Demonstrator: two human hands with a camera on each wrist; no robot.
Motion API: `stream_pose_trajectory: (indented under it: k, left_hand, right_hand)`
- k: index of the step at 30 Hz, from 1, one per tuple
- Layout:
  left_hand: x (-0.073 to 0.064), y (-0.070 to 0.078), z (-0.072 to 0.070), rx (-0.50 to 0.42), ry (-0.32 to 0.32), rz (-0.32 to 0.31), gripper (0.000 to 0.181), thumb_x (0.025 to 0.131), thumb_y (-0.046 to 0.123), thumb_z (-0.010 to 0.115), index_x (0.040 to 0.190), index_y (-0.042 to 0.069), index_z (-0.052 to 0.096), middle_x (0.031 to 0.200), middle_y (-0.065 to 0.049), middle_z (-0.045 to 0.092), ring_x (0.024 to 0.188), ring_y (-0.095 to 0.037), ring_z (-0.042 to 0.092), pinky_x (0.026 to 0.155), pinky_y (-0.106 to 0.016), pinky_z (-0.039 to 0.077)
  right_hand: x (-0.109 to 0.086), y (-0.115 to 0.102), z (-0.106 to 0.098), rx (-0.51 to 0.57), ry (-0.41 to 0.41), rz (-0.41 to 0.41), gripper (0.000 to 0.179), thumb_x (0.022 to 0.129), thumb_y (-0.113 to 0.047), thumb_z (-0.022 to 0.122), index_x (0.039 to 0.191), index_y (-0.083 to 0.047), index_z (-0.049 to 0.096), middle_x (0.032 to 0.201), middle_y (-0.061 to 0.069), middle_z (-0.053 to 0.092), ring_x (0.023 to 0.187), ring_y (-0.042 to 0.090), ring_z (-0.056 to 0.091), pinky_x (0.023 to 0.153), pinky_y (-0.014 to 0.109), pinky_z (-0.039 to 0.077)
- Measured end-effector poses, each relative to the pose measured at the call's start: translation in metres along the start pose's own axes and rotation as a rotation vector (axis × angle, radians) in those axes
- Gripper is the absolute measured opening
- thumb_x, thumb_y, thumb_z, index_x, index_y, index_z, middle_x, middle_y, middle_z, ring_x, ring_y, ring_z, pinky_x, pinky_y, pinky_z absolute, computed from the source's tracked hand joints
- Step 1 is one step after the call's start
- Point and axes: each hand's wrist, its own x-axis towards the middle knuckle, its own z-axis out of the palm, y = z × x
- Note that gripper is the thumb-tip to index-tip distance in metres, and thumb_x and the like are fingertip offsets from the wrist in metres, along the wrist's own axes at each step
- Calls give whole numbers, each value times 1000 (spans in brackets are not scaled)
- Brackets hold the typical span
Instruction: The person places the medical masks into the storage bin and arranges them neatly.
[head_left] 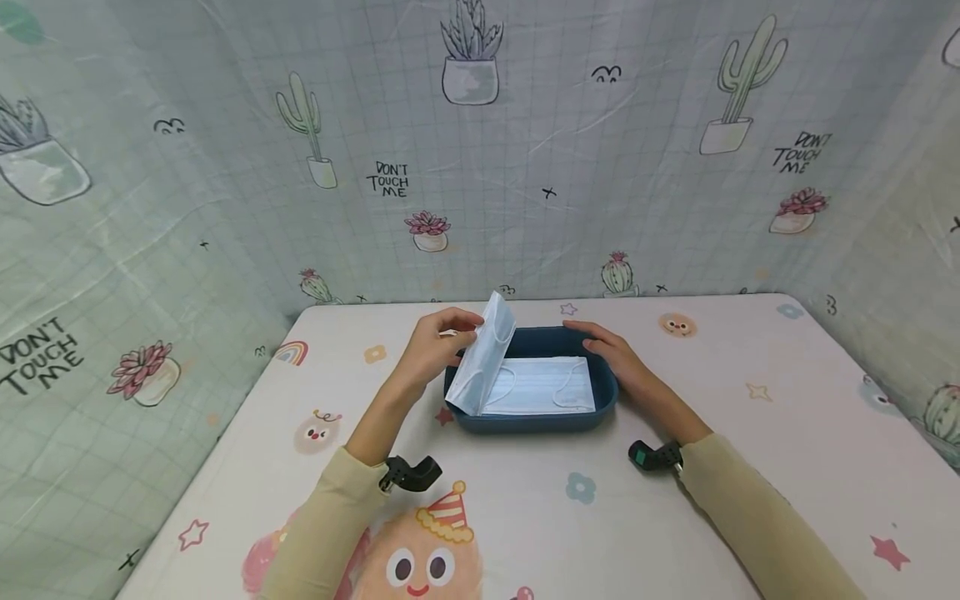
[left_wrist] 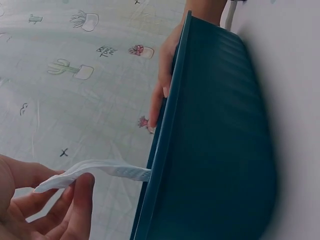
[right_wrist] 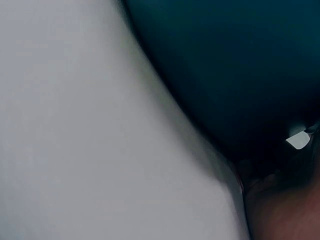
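A light blue pleated face mask (head_left: 486, 357) stands tilted up at the left end of a dark blue basin (head_left: 536, 425). My left hand (head_left: 438, 340) pinches its upper left edge between thumb and fingers; the left wrist view also shows this mask (left_wrist: 107, 167) rising above the rim. Flat inside the basin lies another face mask (head_left: 543, 387), white ear loops on top. My right hand (head_left: 615, 354) holds the basin's far right rim, thumb over the inner side and fingers along the back. In the right wrist view the right hand (right_wrist: 287, 215) is mostly dark and cut off.
The basin stands on a table (head_left: 675, 500) with a pale cartoon-print cover. Behind and beside the table hangs a cactus-print cloth (head_left: 525, 225). Black devices are strapped at the left wrist (head_left: 411, 475) and the right wrist (head_left: 654, 457).
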Motion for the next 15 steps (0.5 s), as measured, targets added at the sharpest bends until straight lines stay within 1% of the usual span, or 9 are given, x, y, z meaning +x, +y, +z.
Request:
stream_pose_trajectory:
  k: [8, 15]
  left_hand:
    - [2, -1, 4, 12, -8, -1, 26, 101, 15, 61, 124, 13, 72, 120, -10, 66, 106, -25, 64, 78, -36, 61]
    - [3, -1, 7, 19, -13, 0, 26, 101, 14, 61, 124, 13, 72, 120, -10, 66, 106, -25, 65, 75, -32, 59]
  right_hand:
    - [3, -3, -1, -10, -7, 10, 47, 108, -8, 39, 154, -3, 46, 165, 18, 39, 160, 37, 20, 129, 62, 9]
    - [1, -1, -2, -3, 1, 25, 47, 108, -9, 38, 154, -4, 47, 165, 17, 40, 160, 36, 20, 130, 60, 8]
